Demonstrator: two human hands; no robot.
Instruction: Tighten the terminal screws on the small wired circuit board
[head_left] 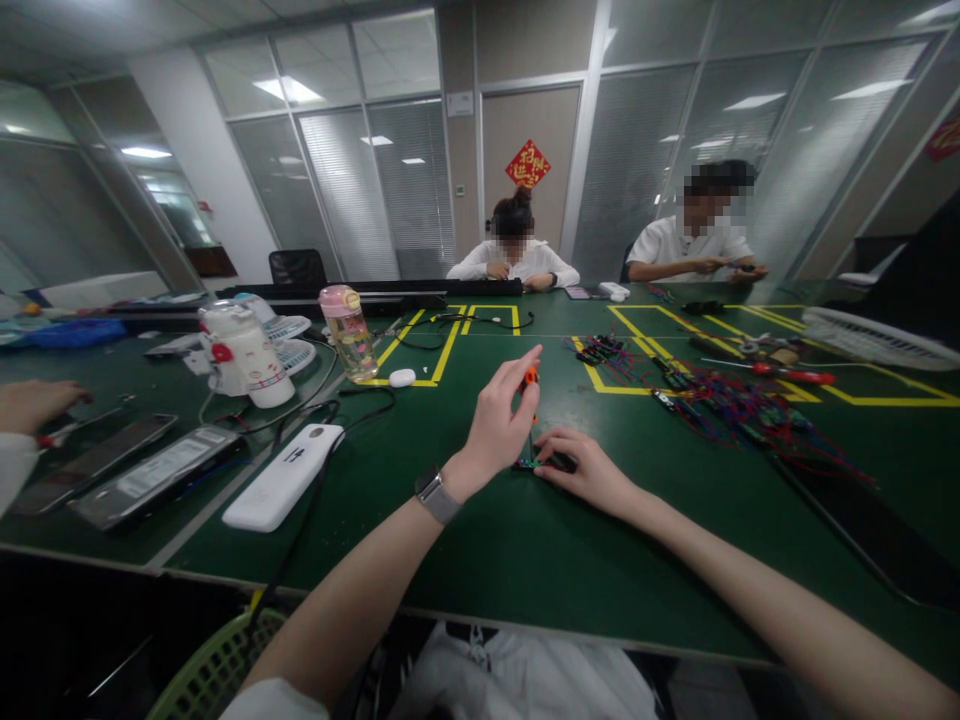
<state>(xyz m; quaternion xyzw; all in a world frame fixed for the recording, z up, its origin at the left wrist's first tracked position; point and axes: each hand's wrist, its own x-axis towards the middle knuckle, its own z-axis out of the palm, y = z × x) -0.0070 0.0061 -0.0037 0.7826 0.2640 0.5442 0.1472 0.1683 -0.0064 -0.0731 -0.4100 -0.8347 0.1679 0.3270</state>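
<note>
My left hand (495, 420), with a watch on its wrist, is wrapped round the orange and black handle of a screwdriver (532, 378). The screwdriver stands upright, its thin shaft running down to a small green circuit board (525, 464) on the green table. Fingers of my right hand (589, 472) pinch the board's right end and keep it against the tabletop. Something dark shows under the right fingers, too hidden to name. Whether the screwdriver tip sits in a screw cannot be made out.
To the right lies a tangle of small boards with red and blue wires (739, 400), near a red-handled screwdriver (795, 373). On the left are a white power bank (285, 478), a white bottle (247, 355), a pink-lidded bottle (349, 335) and another person's hand (45, 402). Two people sit opposite.
</note>
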